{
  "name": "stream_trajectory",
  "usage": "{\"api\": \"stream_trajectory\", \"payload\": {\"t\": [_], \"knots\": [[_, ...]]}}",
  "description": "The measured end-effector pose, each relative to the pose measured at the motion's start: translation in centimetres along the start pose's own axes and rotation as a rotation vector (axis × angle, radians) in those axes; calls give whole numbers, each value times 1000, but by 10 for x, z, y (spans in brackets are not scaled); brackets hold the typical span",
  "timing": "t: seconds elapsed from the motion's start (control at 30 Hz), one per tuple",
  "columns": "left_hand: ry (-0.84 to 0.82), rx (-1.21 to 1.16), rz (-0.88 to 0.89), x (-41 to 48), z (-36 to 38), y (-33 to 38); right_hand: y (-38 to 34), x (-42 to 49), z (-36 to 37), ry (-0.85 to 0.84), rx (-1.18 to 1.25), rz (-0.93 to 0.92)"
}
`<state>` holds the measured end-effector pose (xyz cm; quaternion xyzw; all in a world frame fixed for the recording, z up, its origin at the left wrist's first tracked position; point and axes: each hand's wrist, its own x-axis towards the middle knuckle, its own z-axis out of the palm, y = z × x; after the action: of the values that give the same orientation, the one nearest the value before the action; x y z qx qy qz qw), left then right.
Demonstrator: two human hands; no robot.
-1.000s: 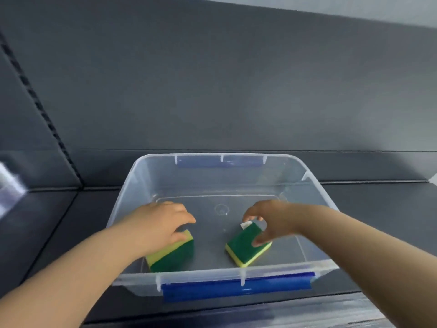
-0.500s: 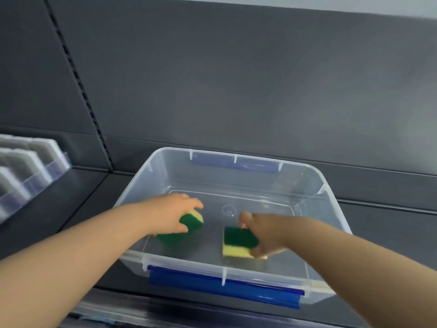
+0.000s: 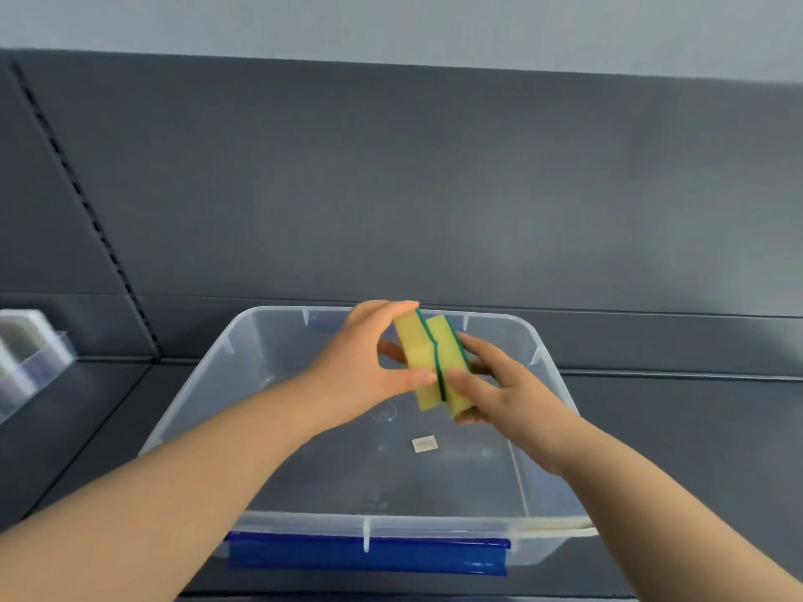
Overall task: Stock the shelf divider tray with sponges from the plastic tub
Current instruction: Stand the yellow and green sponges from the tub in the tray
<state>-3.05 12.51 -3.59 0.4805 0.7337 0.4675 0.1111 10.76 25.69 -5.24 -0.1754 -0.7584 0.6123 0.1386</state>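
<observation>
Two yellow sponges with green scrub layers are pressed side by side on edge above the clear plastic tub (image 3: pixel 182 432). My left hand (image 3: pixel 360 371) grips the left sponge (image 3: pixel 415 362), thumb at its lower front. My right hand (image 3: pixel 508 393) holds the right sponge (image 3: pixel 449 362) from the right and below. No sponge is left on the tub's floor, only a small white label (image 3: pixel 424 444). The tub has a blue latch (image 3: pixel 369 558) on its near rim. The shelf divider tray (image 3: pixel 26 362) shows at the far left, cut off by the frame edge.
The tub sits on a dark grey shelf (image 3: pixel 678 427) with a dark back panel behind it. A slotted upright strip (image 3: pixel 87 210) runs down the back panel at the left.
Both hands have lifted their sponges off the tub floor and brought them together, on edge, above the tub. The view has tilted up and shifted.
</observation>
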Motion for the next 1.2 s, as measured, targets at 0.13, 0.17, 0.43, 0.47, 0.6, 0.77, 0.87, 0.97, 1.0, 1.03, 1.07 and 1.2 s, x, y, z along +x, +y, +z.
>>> {"api": "stream_trajectory", "payload": {"t": [0.13, 0.17, 0.43, 0.47, 0.6, 0.77, 0.87, 0.97, 1.0, 1.03, 1.07, 1.2], "knots": [[-44, -7, 6, 2, -5, 10, 0, -8, -8, 71, -223, -76], [-50, 6, 6, 1, -6, 10, 1, -8, -9, 84, -231, -95], [60, 222, 47, -18, -7, -2, 3, -6, -6, 225, -520, -173], [81, 242, 40, -21, -9, -5, 1, -4, -5, 252, -556, -187], [138, 343, 51, -39, -27, -12, -8, -3, 0, 360, -590, -233], [321, 481, 176, -74, -76, -9, -30, -8, 32, 405, -605, -343], [450, 542, 194, -104, -112, -7, -47, -12, 71, 410, -564, -411], [557, 586, 186, -147, -150, -8, -69, -17, 124, 414, -508, -490], [575, 604, 185, -163, -164, -9, -75, -20, 144, 408, -483, -507], [589, 618, 180, -181, -178, -12, -81, -23, 165, 396, -461, -521], [606, 625, 167, -199, -192, -14, -85, -26, 186, 380, -446, -529], [690, 646, 75, -288, -244, -37, -92, -39, 271, 310, -385, -525]]}}
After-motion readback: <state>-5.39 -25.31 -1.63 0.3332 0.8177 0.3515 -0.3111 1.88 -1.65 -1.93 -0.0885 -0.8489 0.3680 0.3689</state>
